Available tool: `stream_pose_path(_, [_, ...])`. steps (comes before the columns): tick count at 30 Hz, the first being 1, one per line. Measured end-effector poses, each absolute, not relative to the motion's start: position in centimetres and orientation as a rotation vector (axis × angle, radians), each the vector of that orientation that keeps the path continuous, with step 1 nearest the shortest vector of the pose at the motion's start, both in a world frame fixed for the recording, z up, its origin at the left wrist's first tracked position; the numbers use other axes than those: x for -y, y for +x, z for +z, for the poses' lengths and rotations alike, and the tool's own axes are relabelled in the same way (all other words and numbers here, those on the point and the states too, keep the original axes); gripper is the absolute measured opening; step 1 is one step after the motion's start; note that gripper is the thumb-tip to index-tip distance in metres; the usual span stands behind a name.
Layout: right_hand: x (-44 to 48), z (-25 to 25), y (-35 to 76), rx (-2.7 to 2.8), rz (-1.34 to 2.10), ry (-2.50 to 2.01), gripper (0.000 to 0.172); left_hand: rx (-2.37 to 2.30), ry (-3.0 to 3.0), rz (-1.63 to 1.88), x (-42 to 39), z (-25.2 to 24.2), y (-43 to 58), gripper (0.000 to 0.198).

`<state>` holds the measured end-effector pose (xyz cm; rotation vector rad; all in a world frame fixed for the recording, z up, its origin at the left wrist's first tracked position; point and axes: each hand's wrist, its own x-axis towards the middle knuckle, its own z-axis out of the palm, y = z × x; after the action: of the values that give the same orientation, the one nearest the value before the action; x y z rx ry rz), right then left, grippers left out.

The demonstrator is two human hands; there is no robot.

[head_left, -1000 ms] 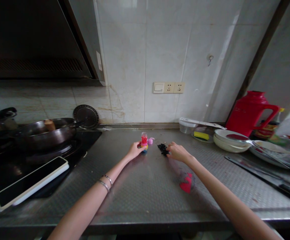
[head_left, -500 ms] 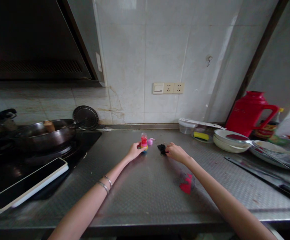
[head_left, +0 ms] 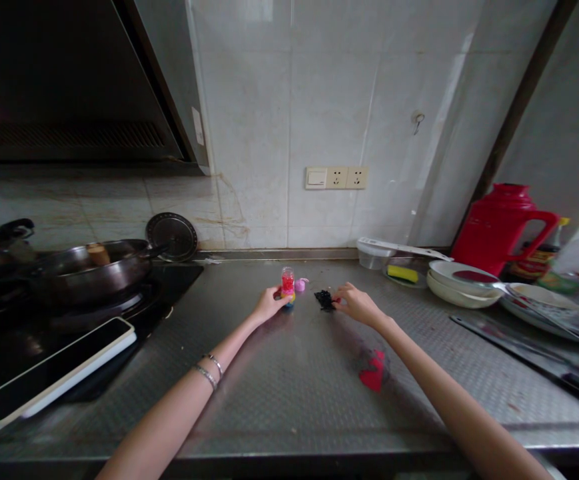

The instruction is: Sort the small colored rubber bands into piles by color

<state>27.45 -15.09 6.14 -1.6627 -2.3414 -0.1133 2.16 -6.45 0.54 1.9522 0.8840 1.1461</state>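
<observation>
A small clear jar (head_left: 288, 283) stands upright on the metal counter, with red bits on top and pink, yellow and blue showing lower down. My left hand (head_left: 270, 303) is wrapped around its lower part from the left. Just behind the jar's right side lies a pink cap (head_left: 301, 285) with a loop. Further right is a heap of small black pieces (head_left: 324, 299). My right hand (head_left: 355, 303) is at the heap's right edge with thumb and fingers pinched together; what they hold, if anything, is too small to make out.
A clear bag with red contents (head_left: 372, 375) lies left of my right forearm. Toward the left are a phone (head_left: 62, 370) and a pan (head_left: 89, 273) on the stove. Bowls (head_left: 462, 290), a yellow sponge (head_left: 402, 273), a knife (head_left: 514, 350) and a red thermos (head_left: 496, 227) are on the right.
My right hand has drawn back very slightly to the right at the black heap, and its fingers have shifted. My left hand stays on the jar.
</observation>
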Motion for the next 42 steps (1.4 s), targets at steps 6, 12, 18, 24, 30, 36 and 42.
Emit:
stream_pose_path(6, [14.7,6.3,27.8,2.276,-0.021,-1.619,0.021,-0.889,1.947,1.138,6.4,0.5,2.2,0.039])
stream_pose_path(12, [13.2,6.1,28.4,2.140,0.076,-1.542,0.022,-0.881,1.948,1.149,6.1,0.2,2.2,0.040])
stream_pose_path(18, [11.3,9.3,27.5,2.126,0.016,-1.394,0.021,-0.876,1.932,1.146,6.3,0.3,2.2,0.041])
stream_pose_path(24, [9.5,13.4,23.5,2.203,0.003,-1.235,0.019,-0.898,1.925,1.139,6.3,0.4,2.2,0.042])
stream_pose_path(30, [7.6,14.3,20.1,2.291,0.045,-1.249,0.018,-0.906,1.947,1.127,6.6,0.8,2.2,0.039])
stream_pose_path(36, [6.3,14.7,19.1,2.432,0.166,-1.258,0.018,-0.890,1.946,1.108,6.8,0.9,2.2,0.038])
stream_pose_path(42, [5.9,14.9,18.4,2.486,0.165,-1.349,0.018,-0.873,1.950,1.115,6.7,0.7,2.1,0.036])
